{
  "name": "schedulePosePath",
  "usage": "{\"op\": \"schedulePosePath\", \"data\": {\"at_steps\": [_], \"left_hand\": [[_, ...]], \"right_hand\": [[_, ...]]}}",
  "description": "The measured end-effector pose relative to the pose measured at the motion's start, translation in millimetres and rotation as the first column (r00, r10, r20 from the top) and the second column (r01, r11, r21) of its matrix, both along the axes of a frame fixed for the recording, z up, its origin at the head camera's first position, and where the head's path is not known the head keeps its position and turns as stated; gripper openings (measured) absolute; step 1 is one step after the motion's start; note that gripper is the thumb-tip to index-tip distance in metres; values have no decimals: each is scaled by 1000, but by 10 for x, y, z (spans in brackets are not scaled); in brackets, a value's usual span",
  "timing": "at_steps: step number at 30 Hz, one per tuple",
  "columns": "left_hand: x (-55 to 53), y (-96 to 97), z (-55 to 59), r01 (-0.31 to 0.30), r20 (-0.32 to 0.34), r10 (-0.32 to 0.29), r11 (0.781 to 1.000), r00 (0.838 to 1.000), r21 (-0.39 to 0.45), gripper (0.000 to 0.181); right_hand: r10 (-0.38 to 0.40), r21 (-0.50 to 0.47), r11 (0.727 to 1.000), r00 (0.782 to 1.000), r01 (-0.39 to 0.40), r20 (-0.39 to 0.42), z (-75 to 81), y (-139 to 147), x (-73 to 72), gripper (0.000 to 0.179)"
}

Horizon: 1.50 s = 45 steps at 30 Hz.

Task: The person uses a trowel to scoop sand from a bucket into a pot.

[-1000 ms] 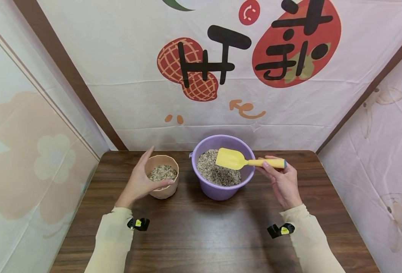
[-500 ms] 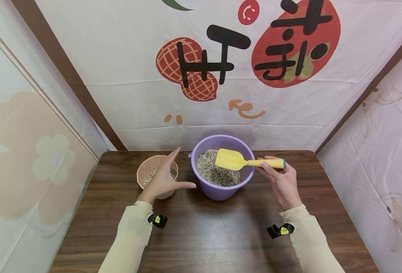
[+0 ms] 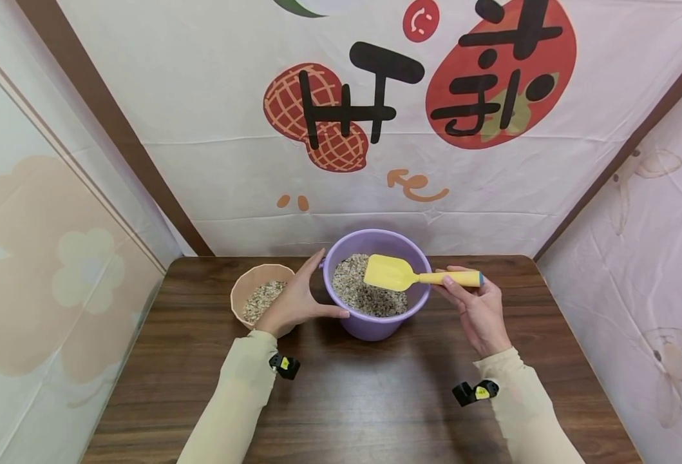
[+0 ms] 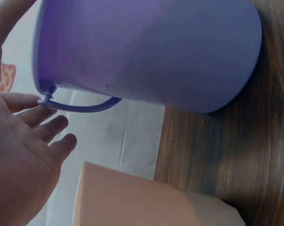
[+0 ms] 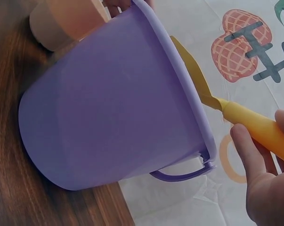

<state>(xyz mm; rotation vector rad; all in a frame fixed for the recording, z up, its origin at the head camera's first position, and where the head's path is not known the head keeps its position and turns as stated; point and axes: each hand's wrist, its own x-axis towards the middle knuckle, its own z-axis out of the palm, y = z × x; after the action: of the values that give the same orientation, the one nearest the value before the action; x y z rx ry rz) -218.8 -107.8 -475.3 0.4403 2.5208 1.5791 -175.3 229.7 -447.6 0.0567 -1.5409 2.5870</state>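
Observation:
My right hand (image 3: pixel 481 310) grips the handle of a yellow toy shovel (image 3: pixel 391 272), its blade held over the mouth of a purple bucket (image 3: pixel 369 327). The bucket contains a grainy, gravel-like mix (image 3: pixel 349 280). At the bucket's left side, my left hand (image 3: pixel 297 298) is spread, thumb and fingers apart right at the rim. In the left wrist view, its fingertips (image 4: pixel 38 101) are by the bucket handle's joint. A peach pot (image 3: pixel 239 293) with a wavy rim, holding similar grains, stands left of the bucket, partly hidden by the left hand and wrist.
Everything stands on a dark wooden table (image 3: pixel 369 399). A white cloth (image 3: pixel 230 193) with printed pictures hangs directly behind the bucket and pot. More printed cloth (image 3: pixel 653 258) closes off the right side, and a similar panel (image 3: pixel 39 290) the left.
My left hand has moved right, from around the peach pot to the purple bucket's left rim. The pot has shifted slightly left. My right hand and the shovel have stayed nearly still.

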Motion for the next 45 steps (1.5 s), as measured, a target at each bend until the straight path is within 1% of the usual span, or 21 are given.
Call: {"op": "schedulePosePath", "data": {"at_steps": [13, 16, 20, 24, 28, 30, 32, 36, 39, 41, 45], "left_hand": [[-57, 33, -52, 11, -3, -11, 999, 1000, 42, 136], [-60, 30, -65, 12, 2, -12, 998, 1000, 55, 137], [-63, 25, -75, 12, 3, -12, 999, 1000, 53, 137], [-59, 29, -69, 14, 4, -14, 998, 1000, 55, 136], [-47, 34, -61, 7, 21, -8, 999, 1000, 54, 137], [-43, 34, -61, 1, 27, -2, 999, 1000, 46, 137], [-43, 34, -65, -3, 27, 2, 999, 1000, 41, 137], [-49, 33, -78, -11, 28, 10, 999, 1000, 38, 136], [-54, 32, -86, -10, 28, 9, 999, 1000, 40, 136], [-54, 32, -86, -7, 26, 6, 999, 1000, 43, 135], [-53, 34, -80, -9, 30, 8, 999, 1000, 38, 135]], "right_hand": [[5, 38, 999, 1000, -5, 9, 7, 5, -12, 21], [9, 52, 999, 1000, -10, 15, 19, 3, -18, 23], [7, 69, 998, 1000, -9, 23, 32, -7, -37, 29], [-4, 114, 994, 999, 0, 38, 34, -23, -63, 31], [-8, 175, 985, 999, -1, 53, 31, -42, -83, 31], [-8, 207, 978, 998, -5, 60, 29, -56, -92, 32], [-11, 244, 970, 998, -5, 64, 26, -80, -102, 28], [-26, 331, 944, 997, 1, 72, 22, -137, -122, 32], [-37, 388, 922, 997, 10, 63, 22, -180, -137, 39], [-44, 420, 907, 998, 19, 51, 26, -207, -144, 40], [-46, 461, 887, 998, 26, 33, 34, -251, -160, 38]]}}
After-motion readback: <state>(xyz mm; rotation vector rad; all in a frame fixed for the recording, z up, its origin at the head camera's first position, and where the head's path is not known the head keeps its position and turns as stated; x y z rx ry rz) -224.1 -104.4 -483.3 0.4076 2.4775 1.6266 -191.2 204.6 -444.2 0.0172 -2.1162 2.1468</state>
